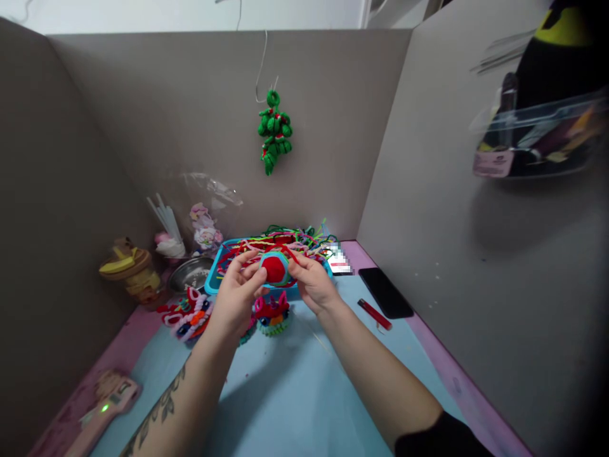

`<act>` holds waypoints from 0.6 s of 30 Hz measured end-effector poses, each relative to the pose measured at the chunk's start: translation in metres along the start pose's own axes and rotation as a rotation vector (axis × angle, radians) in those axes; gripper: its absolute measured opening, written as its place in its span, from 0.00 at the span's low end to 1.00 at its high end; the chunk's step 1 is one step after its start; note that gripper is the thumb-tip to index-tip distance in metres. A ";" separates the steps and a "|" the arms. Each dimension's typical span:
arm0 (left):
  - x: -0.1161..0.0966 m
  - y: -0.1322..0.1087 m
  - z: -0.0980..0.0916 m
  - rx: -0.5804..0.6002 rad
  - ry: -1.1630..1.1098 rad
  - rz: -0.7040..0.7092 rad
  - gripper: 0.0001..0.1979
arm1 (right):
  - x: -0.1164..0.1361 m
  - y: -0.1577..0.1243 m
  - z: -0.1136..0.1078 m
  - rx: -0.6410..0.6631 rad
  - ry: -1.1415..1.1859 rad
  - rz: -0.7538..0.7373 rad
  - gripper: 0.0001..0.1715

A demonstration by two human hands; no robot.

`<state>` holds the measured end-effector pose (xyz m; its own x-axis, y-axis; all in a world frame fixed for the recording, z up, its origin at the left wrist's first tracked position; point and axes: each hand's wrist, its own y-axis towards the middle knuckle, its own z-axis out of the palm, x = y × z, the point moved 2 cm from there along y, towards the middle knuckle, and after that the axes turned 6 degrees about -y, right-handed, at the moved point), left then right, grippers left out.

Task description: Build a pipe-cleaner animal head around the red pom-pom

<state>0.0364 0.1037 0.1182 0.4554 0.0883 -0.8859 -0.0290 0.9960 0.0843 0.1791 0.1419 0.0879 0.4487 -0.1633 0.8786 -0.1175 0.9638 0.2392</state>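
Between my two hands is a small round crafted piece (275, 269), red in the middle with a light blue rim, held up above the mat. My left hand (240, 289) pinches its left edge with thumb and fingers. On the opposite side, my right hand (311, 279) grips the rim, with a bit of red yarn by the fingertips. Below the hands stands a colourful fuzzy animal-head figure (273, 314) in red, orange and green. Another such figure (189, 315), edged in pale pink, sits left of my left forearm, which hides part of it.
A blue tray (212, 279) heaped with coloured yarn strands lies behind my hands, beside a metal bowl (190, 274). At right are a black phone (385, 292) and a red-handled tool (375, 314). A pink device (111, 403) with a green light lies front left. Grey partitions (328, 139) enclose three sides.
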 end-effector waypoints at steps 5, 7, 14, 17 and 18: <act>0.003 0.003 -0.001 -0.030 -0.197 -0.166 0.22 | 0.004 0.000 0.004 -0.029 0.200 0.133 0.22; 0.005 0.003 0.000 -0.026 -0.230 -0.199 0.20 | 0.007 -0.002 0.006 -0.023 0.216 0.147 0.18; 0.011 0.006 -0.001 -0.026 -0.231 -0.252 0.19 | 0.003 -0.004 0.008 -0.082 0.167 0.116 0.17; 0.011 0.009 -0.003 -0.069 -0.271 -0.248 0.16 | 0.000 -0.005 0.009 -0.095 0.084 0.107 0.21; 0.011 0.010 -0.003 -0.073 -0.289 -0.243 0.14 | 0.001 -0.005 0.008 -0.119 0.046 0.078 0.22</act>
<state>0.0380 0.1144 0.1082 0.6889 -0.1471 -0.7098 0.0521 0.9867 -0.1538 0.1729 0.1355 0.0905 0.4825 -0.0798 0.8722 -0.0485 0.9919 0.1176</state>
